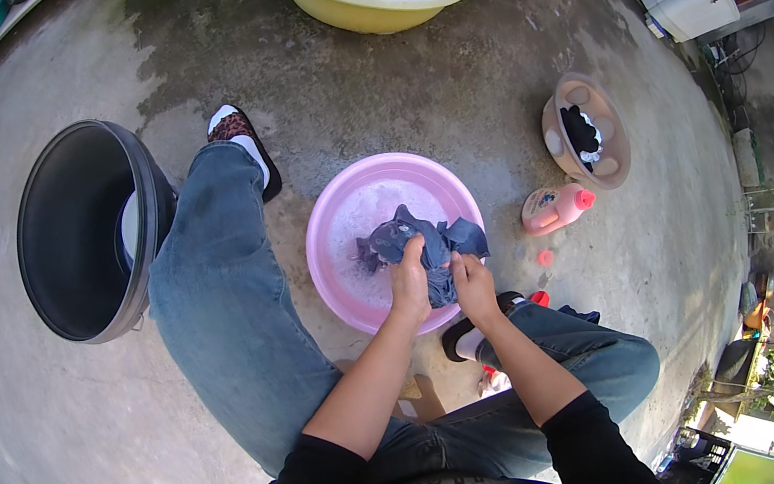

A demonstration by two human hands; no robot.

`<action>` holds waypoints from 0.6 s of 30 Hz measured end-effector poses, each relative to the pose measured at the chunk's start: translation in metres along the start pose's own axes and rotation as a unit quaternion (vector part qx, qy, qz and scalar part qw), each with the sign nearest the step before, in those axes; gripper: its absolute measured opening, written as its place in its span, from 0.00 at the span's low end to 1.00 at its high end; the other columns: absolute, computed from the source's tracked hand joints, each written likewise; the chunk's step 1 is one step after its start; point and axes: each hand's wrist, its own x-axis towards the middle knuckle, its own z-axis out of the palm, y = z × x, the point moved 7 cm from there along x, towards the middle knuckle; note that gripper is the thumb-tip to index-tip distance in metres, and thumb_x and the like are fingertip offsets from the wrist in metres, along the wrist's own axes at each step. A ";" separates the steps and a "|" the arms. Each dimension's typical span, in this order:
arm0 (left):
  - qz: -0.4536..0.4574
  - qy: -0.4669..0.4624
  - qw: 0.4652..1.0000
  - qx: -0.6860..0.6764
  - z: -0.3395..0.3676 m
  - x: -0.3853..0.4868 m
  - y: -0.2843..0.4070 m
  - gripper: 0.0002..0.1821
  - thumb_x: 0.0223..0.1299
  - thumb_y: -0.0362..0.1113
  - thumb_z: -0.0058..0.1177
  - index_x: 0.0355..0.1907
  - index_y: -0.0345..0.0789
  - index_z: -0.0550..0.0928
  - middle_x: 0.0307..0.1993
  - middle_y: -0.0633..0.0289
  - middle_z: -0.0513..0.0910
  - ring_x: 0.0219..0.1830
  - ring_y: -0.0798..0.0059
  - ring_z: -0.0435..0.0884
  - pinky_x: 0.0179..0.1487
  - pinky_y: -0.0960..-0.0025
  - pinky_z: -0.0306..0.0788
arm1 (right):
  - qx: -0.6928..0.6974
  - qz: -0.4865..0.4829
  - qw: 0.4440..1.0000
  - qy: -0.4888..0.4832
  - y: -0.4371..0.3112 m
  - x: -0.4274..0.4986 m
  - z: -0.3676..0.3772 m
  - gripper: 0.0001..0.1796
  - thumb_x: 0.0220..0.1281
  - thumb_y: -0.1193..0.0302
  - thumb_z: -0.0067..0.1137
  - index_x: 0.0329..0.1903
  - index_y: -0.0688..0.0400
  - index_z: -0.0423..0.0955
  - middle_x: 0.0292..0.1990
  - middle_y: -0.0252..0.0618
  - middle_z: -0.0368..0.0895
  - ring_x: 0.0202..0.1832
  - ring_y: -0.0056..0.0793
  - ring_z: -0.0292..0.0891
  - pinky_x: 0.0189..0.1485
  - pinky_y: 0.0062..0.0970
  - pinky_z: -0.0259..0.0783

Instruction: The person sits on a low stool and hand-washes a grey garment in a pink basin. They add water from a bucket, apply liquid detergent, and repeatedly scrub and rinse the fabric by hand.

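Note:
A pink plastic basin (338, 280) with soapy water stands on the ground between my feet. Over it, my left hand (410, 282) grips a wet dark blue-grey cloth garment (394, 237) bunched up, its left part lying in the suds. My right hand (473, 283) closes on the same garment a little to the right, near the basin's edge, and a flap of the cloth reaches over the rim. The parts of the fabric beneath my fingers are hidden.
A black bucket (82, 237) lies tilted at the left. Ahead is a yellow tub (366, 16) of clothes. To the right are a beige basin (615, 145) holding dark cloth, a pink detergent bottle (555, 209) and a pink cap (545, 258).

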 end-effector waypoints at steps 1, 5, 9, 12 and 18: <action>0.034 -0.090 0.995 -0.013 0.013 -0.004 0.001 0.13 0.60 0.41 0.53 0.37 0.32 0.81 0.35 0.65 0.81 0.34 0.75 0.80 0.43 0.72 0.72 | -0.029 -0.047 0.998 0.000 0.005 0.004 0.000 0.19 0.72 0.62 0.45 0.35 0.65 0.77 0.29 0.43 0.77 0.32 0.33 0.72 0.39 0.30 0.68; 0.169 -0.064 0.941 0.286 0.015 -0.013 -0.004 0.22 0.62 0.47 0.47 0.42 0.29 0.82 0.41 0.57 0.83 0.47 0.68 0.79 0.53 0.67 0.68 | 0.298 0.162 0.941 -0.016 0.043 0.029 0.022 0.17 0.70 0.62 0.48 0.50 0.63 0.71 0.39 0.41 0.76 0.42 0.28 0.72 0.48 0.30 0.68; -0.069 -0.029 0.990 0.119 -0.008 0.000 -0.032 0.43 0.64 0.70 0.33 0.61 0.32 0.70 0.53 0.55 0.76 0.54 0.61 0.76 0.59 0.64 0.66 | 0.123 0.025 0.991 -0.055 -0.011 0.021 0.039 0.28 0.64 0.59 0.54 0.62 0.61 0.64 0.54 0.56 0.75 0.56 0.43 0.74 0.58 0.31 0.67; -0.156 -0.027 0.985 -0.061 -0.021 0.009 -0.033 0.35 0.62 0.67 0.43 0.55 0.36 0.72 0.47 0.55 0.78 0.47 0.67 0.80 0.51 0.65 0.74 | 0.014 -0.016 0.996 -0.084 -0.049 -0.008 0.030 0.27 0.57 0.59 0.61 0.56 0.59 0.70 0.39 0.61 0.81 0.43 0.53 0.80 0.46 0.38 0.74; -0.214 -0.165 0.951 -0.149 -0.013 0.016 -0.025 0.27 0.61 0.56 0.54 0.52 0.36 0.74 0.30 0.60 0.79 0.27 0.74 0.77 0.30 0.71 0.74 | -0.026 -0.064 0.994 -0.089 -0.108 -0.055 -0.006 0.21 0.56 0.59 0.62 0.48 0.59 0.74 0.26 0.54 0.81 0.28 0.49 0.81 0.32 0.38 0.75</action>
